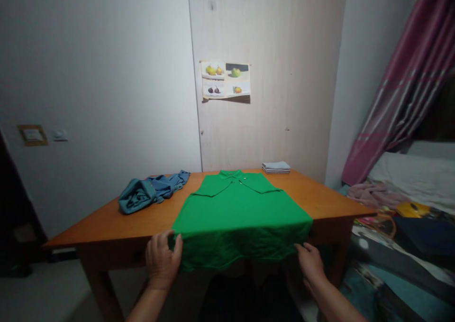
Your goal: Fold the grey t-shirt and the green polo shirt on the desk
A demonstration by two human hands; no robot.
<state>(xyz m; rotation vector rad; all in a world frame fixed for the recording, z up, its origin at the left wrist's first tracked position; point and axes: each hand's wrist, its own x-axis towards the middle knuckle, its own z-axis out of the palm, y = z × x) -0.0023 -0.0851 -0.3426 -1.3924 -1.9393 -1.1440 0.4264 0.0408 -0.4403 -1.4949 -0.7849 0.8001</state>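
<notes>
A green polo shirt [239, 208] lies flat on the wooden table [106, 222], collar toward the wall and sleeves folded in. Its hem hangs over the near table edge. My left hand [161, 258] is closed on the hem's left corner, fingers curled over the cloth. My right hand [310, 260] pinches the hem's right corner just below the table edge.
A crumpled blue garment [151, 192] lies on the table's left part. A small stack of folded cloth [276, 167] sits at the far right by the wall. A bed with a pink cloth [369, 194] and clutter stands to the right, under a striped curtain [405, 85].
</notes>
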